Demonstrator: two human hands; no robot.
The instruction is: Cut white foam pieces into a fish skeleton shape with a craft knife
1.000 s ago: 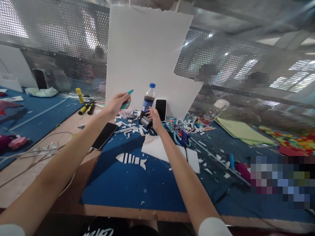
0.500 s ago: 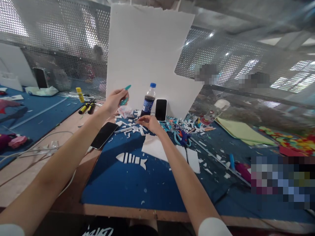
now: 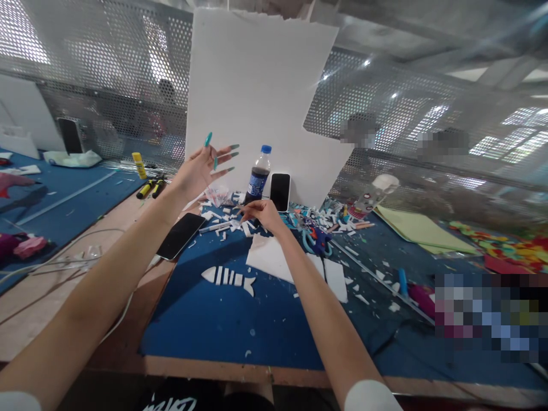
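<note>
My left hand (image 3: 199, 171) is raised in front of the white board (image 3: 261, 80), its fingers spread apart. Long teal tips like fingernails (image 3: 208, 138) stick out from its thumb and fingers, and no object shows in it. Over a heap of white scraps (image 3: 226, 221), my right hand (image 3: 264, 214) is close to the foot of a dark soda bottle (image 3: 257, 177) with a blue cap. Its fingers are bent toward the thumb; whatever is between them is too small to make out. Nearer me, white cut pieces forming a fish skeleton (image 3: 229, 278) lie on the blue mat (image 3: 214, 337).
A black phone (image 3: 180, 235) lies at the mat's left edge; another phone (image 3: 280, 192) leans against the board. White sheet pieces (image 3: 269, 257), teal-handled scissors (image 3: 309, 241), yellow-handled tools (image 3: 152, 187), a glue stick (image 3: 139, 165) and yellow-green paper (image 3: 423, 228) surround the work area. Cables (image 3: 98, 234) cross the left side.
My left hand has opened from a closed grip, its fingers spreading and teal tips fanning out. My right hand has barely moved beside the bottle.
</note>
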